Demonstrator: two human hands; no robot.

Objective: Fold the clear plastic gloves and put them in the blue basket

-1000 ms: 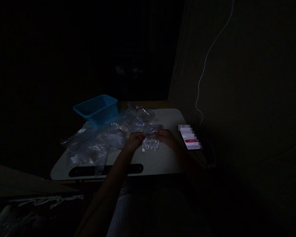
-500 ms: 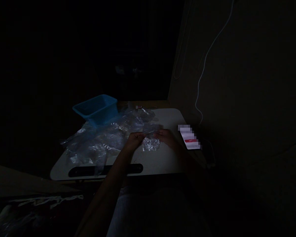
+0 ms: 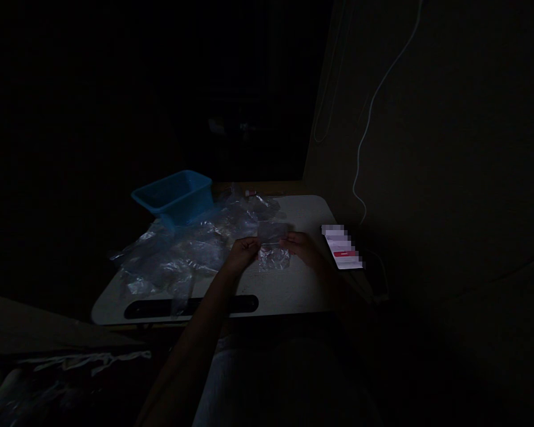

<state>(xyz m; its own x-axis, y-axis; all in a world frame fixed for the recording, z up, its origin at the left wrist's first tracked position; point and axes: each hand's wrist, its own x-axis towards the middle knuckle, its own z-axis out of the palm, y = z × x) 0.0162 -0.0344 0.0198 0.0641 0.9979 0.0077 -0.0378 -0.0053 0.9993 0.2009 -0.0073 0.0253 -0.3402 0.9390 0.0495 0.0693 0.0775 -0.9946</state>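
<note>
A small clear plastic bag (image 3: 274,258) is stretched between my two hands over the white table (image 3: 302,290). My left hand (image 3: 244,251) pinches its left edge, and my right hand (image 3: 299,244) pinches the right edge. The upper part of the bag looks flat and smooth, while the lower part is crinkled and shiny. Just left of my left hand spreads a heap of clear plastic bags (image 3: 204,246). The room is very dark, so the fingertips are hard to make out.
A blue plastic basin (image 3: 184,207) stands at the table's back left. A lit phone (image 3: 343,249) lies at the right edge, near a white cable (image 3: 358,154) hanging along the wall. A black slot (image 3: 244,303) runs along the front edge.
My hands have spread slightly apart, and the small plastic bag between them lies flatter and straighter. The heap, basin and phone have stayed put.
</note>
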